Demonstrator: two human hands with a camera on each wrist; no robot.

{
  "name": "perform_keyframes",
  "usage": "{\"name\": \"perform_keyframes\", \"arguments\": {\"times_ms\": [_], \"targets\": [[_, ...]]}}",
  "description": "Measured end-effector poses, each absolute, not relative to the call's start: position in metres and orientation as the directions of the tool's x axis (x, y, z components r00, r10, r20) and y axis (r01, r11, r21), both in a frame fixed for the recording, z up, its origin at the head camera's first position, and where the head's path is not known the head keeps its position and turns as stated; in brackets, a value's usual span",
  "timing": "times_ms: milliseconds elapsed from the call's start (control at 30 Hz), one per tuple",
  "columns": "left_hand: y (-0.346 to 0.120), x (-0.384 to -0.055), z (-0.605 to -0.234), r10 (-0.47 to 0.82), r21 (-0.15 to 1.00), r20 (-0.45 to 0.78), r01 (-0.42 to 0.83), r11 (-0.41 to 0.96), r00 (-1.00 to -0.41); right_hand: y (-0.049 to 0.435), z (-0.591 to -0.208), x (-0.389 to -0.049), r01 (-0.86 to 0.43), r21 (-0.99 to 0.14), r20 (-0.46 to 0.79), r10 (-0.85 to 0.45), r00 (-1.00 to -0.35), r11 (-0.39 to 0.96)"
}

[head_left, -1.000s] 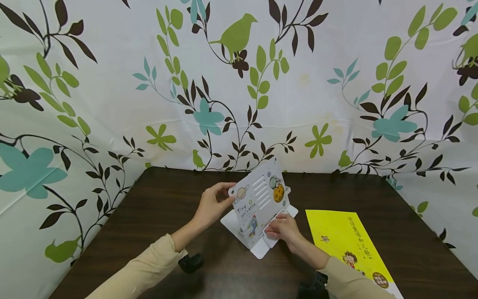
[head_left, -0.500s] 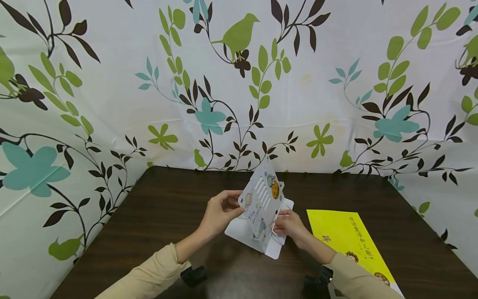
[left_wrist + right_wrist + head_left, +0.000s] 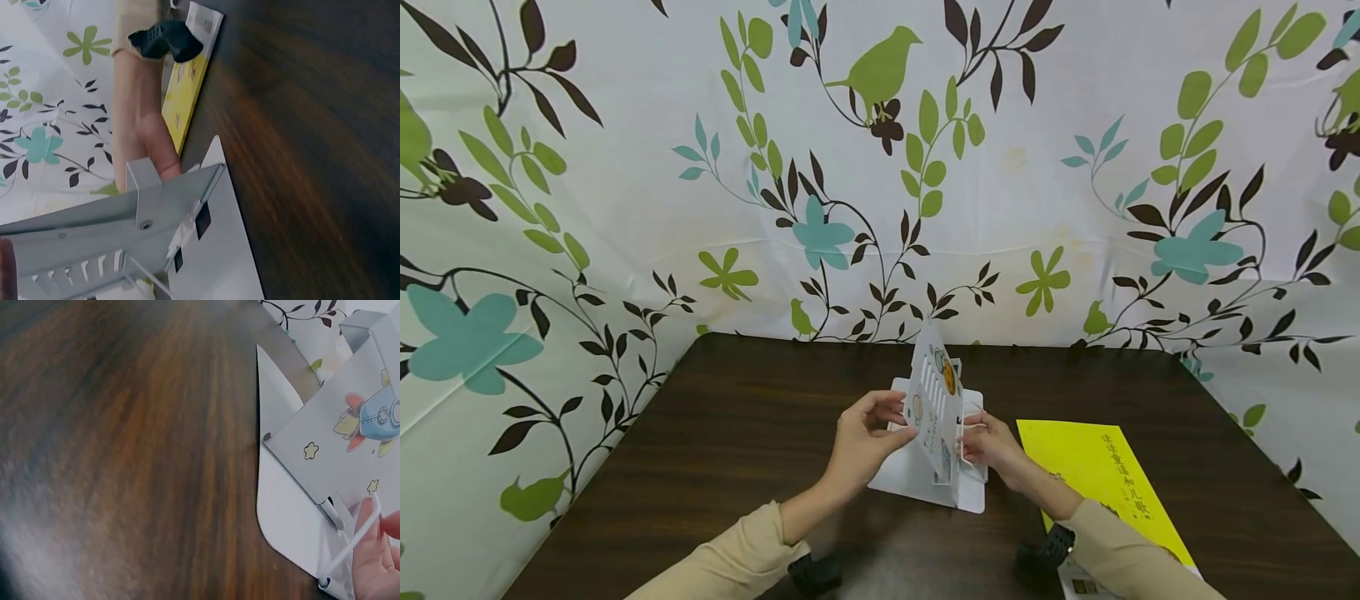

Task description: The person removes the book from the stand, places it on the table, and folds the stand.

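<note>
White stand (image 3: 938,421) sits at the person's 12 o'clock on the table (image 3: 737,425), left hand (image 3: 863,440) pinching its panel (image 3: 934,379) at 9, right hand (image 3: 995,447) gripping the wire clip (image 3: 353,543) near 3, probably so nothing flops.

Chinese characters reading "读读童谣和儿歌" run down the cover of a yellow book (image 3: 1090,467) lying to the right of the right hand (image 3: 996,447) and partly behind its forearm. Print on the book's white end, beside the right sleeve (image 3: 1138,554), is too small to read. Lettering also marks the upright panel of a white stand (image 3: 934,408) between the hands, just beside the fingertips of the left hand (image 3: 867,437), angled too steeply to make out.
</note>
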State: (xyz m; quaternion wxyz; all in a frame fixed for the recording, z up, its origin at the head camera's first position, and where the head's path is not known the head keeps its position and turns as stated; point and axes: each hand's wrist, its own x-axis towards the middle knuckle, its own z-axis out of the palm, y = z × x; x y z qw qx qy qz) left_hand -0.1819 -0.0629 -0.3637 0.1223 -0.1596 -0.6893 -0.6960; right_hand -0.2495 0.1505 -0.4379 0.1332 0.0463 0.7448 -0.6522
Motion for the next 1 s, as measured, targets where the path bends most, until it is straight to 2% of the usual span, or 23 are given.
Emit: {"name": "perform_keyframes", "arguments": {"times_ms": [1000], "targets": [[-0.039,-0.178,-0.369,0.029,0.916,0.399,0.397,-0.059,-0.916,0.163,-0.434,-0.259,0.201,-0.944,-0.241,-0.132,-0.961,0.26]]}}
